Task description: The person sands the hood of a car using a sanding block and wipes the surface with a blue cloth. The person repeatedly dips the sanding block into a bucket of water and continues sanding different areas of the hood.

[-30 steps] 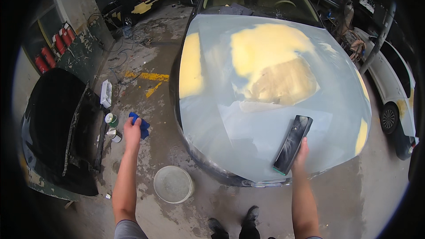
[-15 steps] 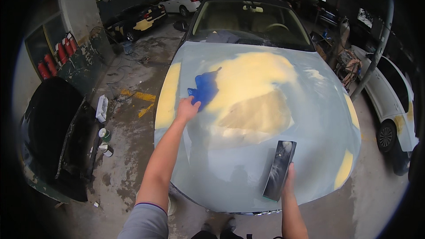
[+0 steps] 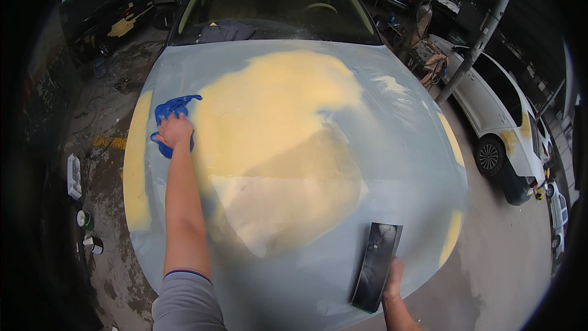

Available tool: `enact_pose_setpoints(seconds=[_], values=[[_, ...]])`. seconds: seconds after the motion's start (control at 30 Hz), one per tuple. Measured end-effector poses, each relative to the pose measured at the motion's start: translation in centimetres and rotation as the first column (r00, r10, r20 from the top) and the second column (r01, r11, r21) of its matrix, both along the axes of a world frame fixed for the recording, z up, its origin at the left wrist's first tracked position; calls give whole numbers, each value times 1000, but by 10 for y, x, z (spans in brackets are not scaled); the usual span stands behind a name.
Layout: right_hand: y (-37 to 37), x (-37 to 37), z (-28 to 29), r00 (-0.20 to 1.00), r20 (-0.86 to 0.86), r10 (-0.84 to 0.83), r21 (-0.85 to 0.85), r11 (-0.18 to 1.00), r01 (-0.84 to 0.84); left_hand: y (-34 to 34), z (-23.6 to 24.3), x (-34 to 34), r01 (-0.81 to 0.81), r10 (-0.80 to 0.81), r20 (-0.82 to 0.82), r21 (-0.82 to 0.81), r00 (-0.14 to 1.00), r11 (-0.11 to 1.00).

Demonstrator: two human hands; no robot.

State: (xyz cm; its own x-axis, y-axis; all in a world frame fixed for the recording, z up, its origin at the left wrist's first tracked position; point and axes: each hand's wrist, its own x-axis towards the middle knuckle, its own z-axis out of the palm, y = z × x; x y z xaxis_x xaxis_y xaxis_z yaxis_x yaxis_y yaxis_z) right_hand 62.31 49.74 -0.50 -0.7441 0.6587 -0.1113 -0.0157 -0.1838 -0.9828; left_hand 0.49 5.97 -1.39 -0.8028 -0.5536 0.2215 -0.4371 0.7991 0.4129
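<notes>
My left hand (image 3: pixel 176 127) presses a crumpled blue cloth (image 3: pixel 166 109) onto the upper left of a car hood (image 3: pixel 398 165), its fingers curled into the cloth. The hood is grey with a broad pale yellow patch (image 3: pixel 275 92), a duller beige area below that, and yellow strips along both sides. At the hood's near right my right hand (image 3: pixel 395 279) grips the side of a long black sanding block (image 3: pixel 372 263), which is angled away from me and over the grey surface.
Beyond the hood are a windscreen (image 3: pixel 269 12) and a folded grey item (image 3: pixel 223 32). At right stand a pole (image 3: pixel 481 37), stacked clutter and a white car (image 3: pixel 496 104). On the left floor are a white tray (image 3: pixel 73 175) and cans (image 3: pixel 92 244); patched cars are parked behind.
My left hand has moved from beside the hood onto it with the blue cloth, reaching farther forward. The view has shifted over the hood. The sanding block stays in my right hand.
</notes>
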Motion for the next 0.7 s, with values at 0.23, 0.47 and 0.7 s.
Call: enact_pose_setpoints(seconds=[0.23,0.47,0.7], values=[[-9,-7,10,999,34,8,-9,1000,-7,211,26,-51,372,-371,-93,1,924,928],[-8,-8,5,999,6,-38,-28,999,38,457,57,89,883,-882,-41,5,469,469],[-10,-5,5,998,-38,-45,12,999,46,495,44,281,990,-983,-116,5,-143,-144]])
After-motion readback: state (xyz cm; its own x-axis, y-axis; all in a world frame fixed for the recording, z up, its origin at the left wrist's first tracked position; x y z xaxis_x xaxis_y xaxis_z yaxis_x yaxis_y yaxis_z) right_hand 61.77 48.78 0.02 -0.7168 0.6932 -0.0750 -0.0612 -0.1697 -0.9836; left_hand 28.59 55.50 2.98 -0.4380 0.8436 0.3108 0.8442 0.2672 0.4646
